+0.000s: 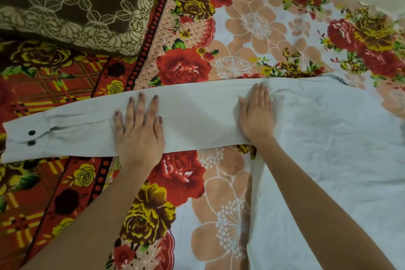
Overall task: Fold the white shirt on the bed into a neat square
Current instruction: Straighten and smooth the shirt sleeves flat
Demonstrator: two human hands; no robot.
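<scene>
Two strips of bare floral bed [186,68] are being left open above and below the sleeve [197,120] of the white shirt [328,149]. Its buttoned cuff [26,138] is lying close to the picture's left edge, and a brown pillow [76,6] is sitting well apart at upper left. The left hand [140,136] is being pressed flat mid-sleeve, fingers spread. The right hand [256,116], fingers straight and close together, is being pressed where sleeve meets body.

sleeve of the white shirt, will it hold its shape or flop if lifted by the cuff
Probably floppy: the sleeve lies thin and flat, and the shirt body shows soft creases. The cuff looks doubled and carries two dark buttons, so that end is likely a bit stiffer and heavier.
</scene>
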